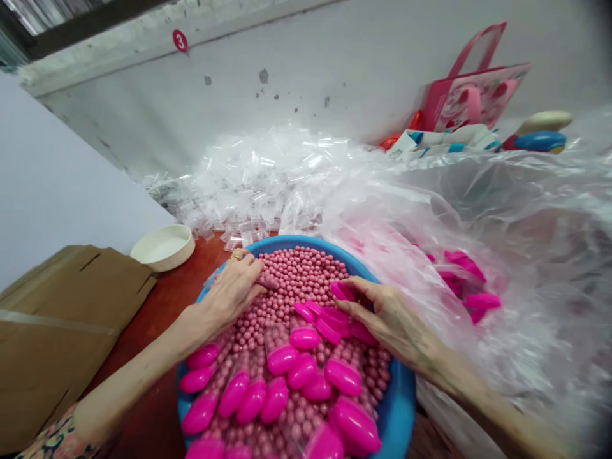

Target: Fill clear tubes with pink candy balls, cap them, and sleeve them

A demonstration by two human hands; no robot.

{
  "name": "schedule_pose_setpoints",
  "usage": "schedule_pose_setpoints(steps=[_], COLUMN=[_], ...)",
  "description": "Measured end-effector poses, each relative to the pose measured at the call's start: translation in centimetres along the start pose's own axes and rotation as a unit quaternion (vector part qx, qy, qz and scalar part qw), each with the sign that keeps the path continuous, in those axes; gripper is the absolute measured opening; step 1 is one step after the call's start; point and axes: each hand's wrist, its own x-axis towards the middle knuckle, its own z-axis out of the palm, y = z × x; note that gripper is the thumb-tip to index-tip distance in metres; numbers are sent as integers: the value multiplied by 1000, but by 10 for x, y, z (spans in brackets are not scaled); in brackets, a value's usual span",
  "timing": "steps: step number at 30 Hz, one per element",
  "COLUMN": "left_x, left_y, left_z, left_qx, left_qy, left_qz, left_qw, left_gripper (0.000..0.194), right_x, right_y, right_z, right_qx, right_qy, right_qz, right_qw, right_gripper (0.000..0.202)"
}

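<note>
blue basin cut off by the bottom edge, brown cardboard by the left

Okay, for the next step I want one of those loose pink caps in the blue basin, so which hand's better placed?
Probably your right hand: it's beside the loose pink caps, pinching one. Your left hand is farther off, at the pink beads.

So there's a plain white number 3 on a small, round red sticker (with a little pin-like point at the bottom), stuck up on the scuffed white wall.
</note>
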Motion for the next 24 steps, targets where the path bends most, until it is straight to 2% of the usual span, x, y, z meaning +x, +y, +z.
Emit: schedule_pose_setpoints(steps=[6,8,10,13,16,19,22,24], left_x=[0,-2,-5,-8,-9,-10,-13,-16], left_y=[17,28,41,59,72,76,74,73], left_z=[-7,-12,-16,-21,-24,-27,-27,-27], left_qx=[-33,-80,-171,-339,-475,-560,-599,-622], left_qy=[7,20,27,6,-11,-11,-6,-20], left_qz=[15,2,-30,-77,-138,-177,-177,-175], left_qw=[999,997,984,937,869,809,781,763], left_gripper=[18,13,12,9,6,12,14,13], right_x=[-3,-4,-4,-4,-2,0,2,4], right_y=[5,5,1,-8,-17,-25,-31,-36], right_z=[2,3,4,3,3,5,6,5], right_qx=[127,167,251,403,484,507,532,529], right_qy=[31,13,-34,-101,-128,-142,-126,-81], right_qz=[27,30,42,74,86,80,89,98], right_qw=[991,985,966,907,861,846,833,839], right_gripper=[17,20,26,31,34,33,22,21])
